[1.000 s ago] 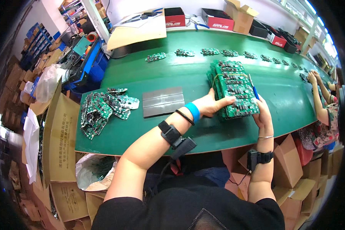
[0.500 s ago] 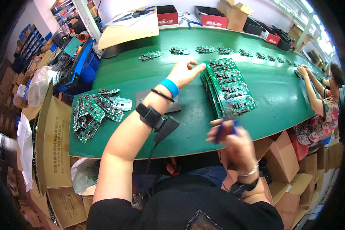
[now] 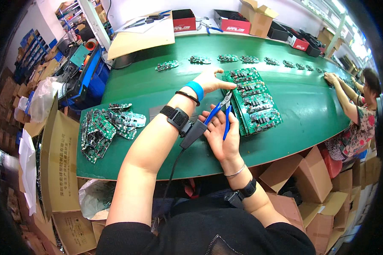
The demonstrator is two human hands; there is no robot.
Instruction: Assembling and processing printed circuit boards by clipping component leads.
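Note:
In front of me stands a stack of green circuit board panels (image 3: pixel 259 104) with black components. A thin tan band crosses its upper part. At the stack's upper left edge is my left hand (image 3: pixel 208 81), thumb stretched onto the edge and fingers apart from it. Whether it pinches the band I cannot make out. My right hand (image 3: pixel 223 138), palm up, holds blue-handled cutting pliers (image 3: pixel 225 111) with the handles spread. The pliers' jaws point up to the stack's left edge, just below my left thumb.
A pile of loose circuit boards (image 3: pixel 102 131) lies at the table's left end. Single boards (image 3: pixel 199 60) form a row along the far side of the green table (image 3: pixel 178 157). Boxes (image 3: pixel 232 22) line the back. At right, a co-worker (image 3: pixel 361 106) reaches over the table. Cardboard cartons (image 3: pixel 315 178) stand below.
My right hand has swung up and left, turning palm up, and brought the pliers to the stack's left edge. My left hand has shifted slightly, its thumb now over the edge.

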